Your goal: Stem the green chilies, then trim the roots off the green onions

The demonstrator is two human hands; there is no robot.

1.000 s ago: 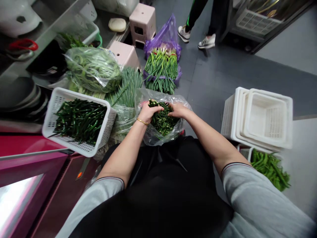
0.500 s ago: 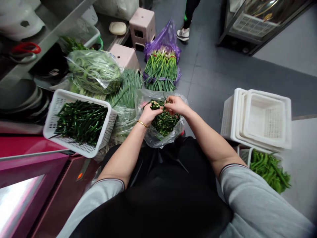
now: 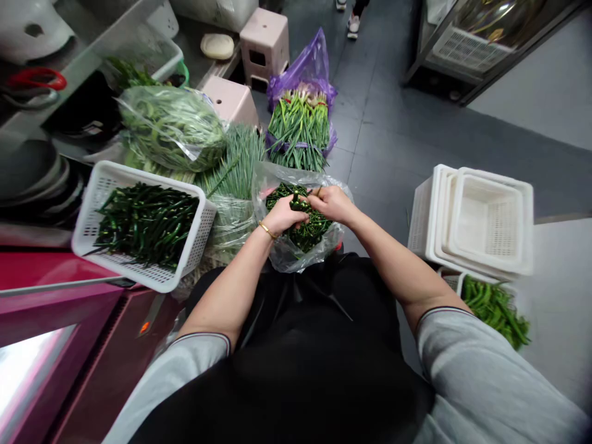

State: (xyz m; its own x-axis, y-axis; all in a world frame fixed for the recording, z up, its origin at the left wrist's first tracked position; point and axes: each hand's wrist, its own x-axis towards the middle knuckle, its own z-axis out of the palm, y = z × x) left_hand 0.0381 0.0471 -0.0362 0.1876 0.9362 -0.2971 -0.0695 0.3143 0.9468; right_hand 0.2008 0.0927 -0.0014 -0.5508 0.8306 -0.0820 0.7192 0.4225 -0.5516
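Note:
In the clear plastic bag between my knees lies a tangle of dark green chili peppers and thin stems. My left hand, with a gold bracelet at the wrist, is closed around several green chili peppers whose stem ends point up. Close beside it, my right hand pinches a thin stem at the fingertips; its far end is hidden. Both hands are above the bag's opening. To the left, a white basket holds many dark green chili peppers.
Bundled green stalks in a purple bag lie ahead. Wrapped greens and pink stools are at left. Nested white baskets and light green peppers stand right. A person's shoe shows far ahead.
My right hand has shifted slightly, and the peppers in my left hand now stand more upright. The person ahead has stepped farther away. The view has shifted a little.

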